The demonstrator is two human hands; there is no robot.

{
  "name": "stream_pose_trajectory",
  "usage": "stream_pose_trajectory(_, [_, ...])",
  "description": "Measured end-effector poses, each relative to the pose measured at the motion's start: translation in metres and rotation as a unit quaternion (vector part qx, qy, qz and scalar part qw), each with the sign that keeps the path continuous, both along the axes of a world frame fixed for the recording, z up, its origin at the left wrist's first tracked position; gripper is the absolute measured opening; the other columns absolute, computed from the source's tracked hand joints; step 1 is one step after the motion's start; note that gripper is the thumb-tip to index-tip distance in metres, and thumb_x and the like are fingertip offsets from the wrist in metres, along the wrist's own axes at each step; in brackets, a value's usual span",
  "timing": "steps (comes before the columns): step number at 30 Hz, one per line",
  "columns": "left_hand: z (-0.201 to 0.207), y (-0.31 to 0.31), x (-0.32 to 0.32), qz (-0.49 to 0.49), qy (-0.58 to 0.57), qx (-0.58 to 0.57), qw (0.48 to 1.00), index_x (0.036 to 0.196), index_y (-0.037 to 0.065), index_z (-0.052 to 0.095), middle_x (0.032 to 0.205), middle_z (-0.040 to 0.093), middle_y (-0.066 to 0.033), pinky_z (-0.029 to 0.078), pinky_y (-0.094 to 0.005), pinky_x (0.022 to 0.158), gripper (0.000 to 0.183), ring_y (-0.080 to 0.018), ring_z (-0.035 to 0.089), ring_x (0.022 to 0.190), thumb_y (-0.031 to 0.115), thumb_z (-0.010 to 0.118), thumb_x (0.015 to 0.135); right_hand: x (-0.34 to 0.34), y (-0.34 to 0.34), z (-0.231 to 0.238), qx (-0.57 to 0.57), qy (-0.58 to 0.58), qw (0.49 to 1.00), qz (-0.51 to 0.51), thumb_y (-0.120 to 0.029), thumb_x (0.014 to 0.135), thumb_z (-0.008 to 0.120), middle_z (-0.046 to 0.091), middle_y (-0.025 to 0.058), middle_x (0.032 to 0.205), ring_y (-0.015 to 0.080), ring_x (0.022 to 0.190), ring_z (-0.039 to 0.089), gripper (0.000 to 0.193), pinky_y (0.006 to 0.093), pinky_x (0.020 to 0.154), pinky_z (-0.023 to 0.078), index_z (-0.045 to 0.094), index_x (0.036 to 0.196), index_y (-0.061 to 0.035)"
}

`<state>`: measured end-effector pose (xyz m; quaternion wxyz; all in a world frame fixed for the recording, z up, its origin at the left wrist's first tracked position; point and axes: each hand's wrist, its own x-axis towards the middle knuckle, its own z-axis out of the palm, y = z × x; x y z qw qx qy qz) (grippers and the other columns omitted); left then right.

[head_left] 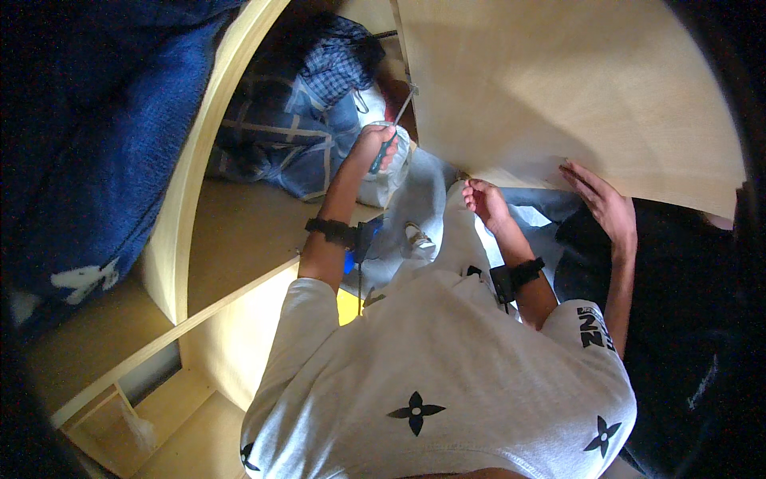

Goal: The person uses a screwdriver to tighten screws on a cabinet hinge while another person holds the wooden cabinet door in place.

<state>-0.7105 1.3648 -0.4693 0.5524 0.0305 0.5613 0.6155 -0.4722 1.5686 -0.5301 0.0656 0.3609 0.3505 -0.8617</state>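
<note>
At top centre, a screwdriver (391, 132) is gripped by the left hand (373, 148), fingers clamped round the handle. Shaft is angled up and to the right, tip set against the left edge of a large pale wooden panel (558, 88), at what looks like a small metal fitting; detail too small to confirm. Handle lies fully inside the fist, shaft protrudes above the fingers.

Right hand (483, 199) is held lower, just below the panel's bottom edge, fingers loosely curled, nothing visibly gripped. Contact with the panel cannot be told. Black straps are worn on both wrists.

Another person's hand (602, 203) is laid flat against the panel's lower edge, further right, fingers spread. Dark sleeve and clothing are seen below it.

Edges: panel's left edge runs near vertical beside the screwdriver tip; bottom edge slopes down to the right. A curved wooden frame (199, 160) is seen on the left, with a blue blanket (96, 120) beyond it. Checked fabric (295, 120) is piled just left of the left hand, so room there is tight. A white bag (391, 176) sits directly under the left hand. Shelf compartments (159, 383) are visible at lower left. Open room is limited to the gap between the two hands.
</note>
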Motion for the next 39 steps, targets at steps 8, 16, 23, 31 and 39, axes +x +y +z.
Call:
stream_pose_trajectory(8, [0.023, 0.024, 0.025, -0.005, 0.615, -0.314, 0.723, 0.085, -0.003, 0.061, 0.078, 0.062, -0.0253, 0.046, -0.0488, 0.071, 0.033, -0.0401, 0.061, 0.080, 0.028, 0.053, 0.084, -0.011, -0.003, 0.019, 0.009, 0.007, 1.000, 0.010, -0.013, 0.086, 0.046, 0.060, 0.0059, 0.073, 0.0134, 0.061, 0.054, 0.016, 0.0231, 0.052, 0.042, 0.054, 0.095, -0.0026])
stream_pose_trajectory(16, [0.035, 0.026, 0.035, -0.033, 0.652, -0.396, 0.646, 0.085, 0.002, 0.061, 0.074, 0.065, -0.0181, 0.052, -0.0423, 0.063, 0.027, -0.0327, 0.065, 0.069, 0.028, 0.056, 0.081, -0.017, -0.018, 0.034, 0.010, 0.032, 0.998, 0.044, -0.012, 0.086, 0.047, 0.059, 0.0052, 0.072, 0.0127, 0.061, 0.054, 0.014, 0.0225, 0.052, 0.042, 0.055, 0.093, -0.0020])
stream_pose_trajectory(23, [0.007, 0.036, 0.087, 0.050, 0.513, -0.347, 0.783, 0.090, -0.003, 0.060, 0.091, 0.062, -0.0257, 0.046, -0.0471, 0.079, 0.035, -0.0400, 0.060, 0.091, 0.030, 0.052, 0.084, -0.031, -0.043, 0.057, 0.075, 0.064, 0.983, 0.156, -0.019, 0.088, 0.048, 0.061, 0.0055, 0.081, 0.0129, 0.071, 0.055, 0.022, 0.0248, 0.060, 0.045, 0.055, 0.100, -0.0029])
stream_pose_trajectory(31, [0.004, -0.045, 0.176, 0.240, 0.537, -0.060, 0.806, 0.098, -0.003, 0.064, 0.096, 0.055, -0.0133, 0.051, -0.0313, 0.071, 0.024, -0.0236, 0.059, 0.082, 0.005, 0.061, 0.076, -0.027, -0.102, 0.067, 0.016, 0.136, 0.957, 0.256, -0.028, 0.093, 0.045, 0.053, 0.0040, 0.111, 0.0193, 0.105, 0.052, 0.029, 0.0433, 0.086, 0.048, 0.047, 0.117, -0.0109])
stream_pose_trajectory(39, [0.049, -0.104, 0.225, 0.073, 0.546, -0.129, 0.825, 0.120, 0.000, 0.051, 0.087, 0.060, -0.0161, 0.046, -0.0374, 0.073, 0.047, -0.0305, 0.059, 0.079, 0.018, 0.063, 0.078, -0.021, -0.154, 0.035, 0.087, 0.161, 0.960, 0.212, -0.022, 0.094, 0.039, 0.055, 0.0068, 0.074, 0.0185, 0.068, 0.054, 0.031, 0.0332, 0.065, 0.046, 0.048, 0.110, 0.0022])
